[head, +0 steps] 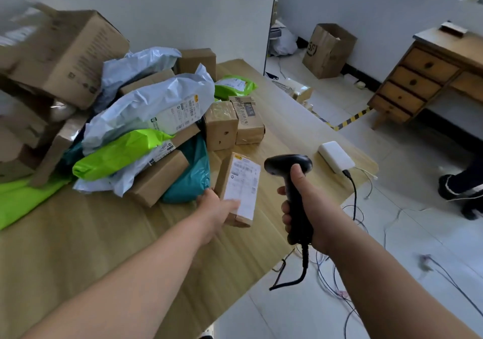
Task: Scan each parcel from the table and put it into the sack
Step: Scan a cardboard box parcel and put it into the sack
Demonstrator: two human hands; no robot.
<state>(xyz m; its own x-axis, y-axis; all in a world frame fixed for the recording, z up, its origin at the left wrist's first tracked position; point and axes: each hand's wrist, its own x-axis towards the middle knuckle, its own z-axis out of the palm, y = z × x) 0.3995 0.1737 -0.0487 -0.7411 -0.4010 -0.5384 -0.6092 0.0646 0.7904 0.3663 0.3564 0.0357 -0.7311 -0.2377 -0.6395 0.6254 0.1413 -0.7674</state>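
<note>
A small cardboard parcel (239, 184) with a white shipping label on top lies on the wooden table (104, 234), just right of the parcel heap. My left hand (218, 209) holds its near end, thumb lying over the label. My right hand (300, 202) grips the handle of a black barcode scanner (288, 167), held upright to the right of the parcel with its head pointing left toward the label. A coiled black cable hangs from the handle. No sack is in view.
A heap of cardboard boxes and grey, green and teal mailer bags (136, 129) fills the table's left and back. A white power bank (335, 155) lies near the right edge. Cables trail across the floor. A wooden desk (423, 77) and a paper bag (328, 50) stand beyond.
</note>
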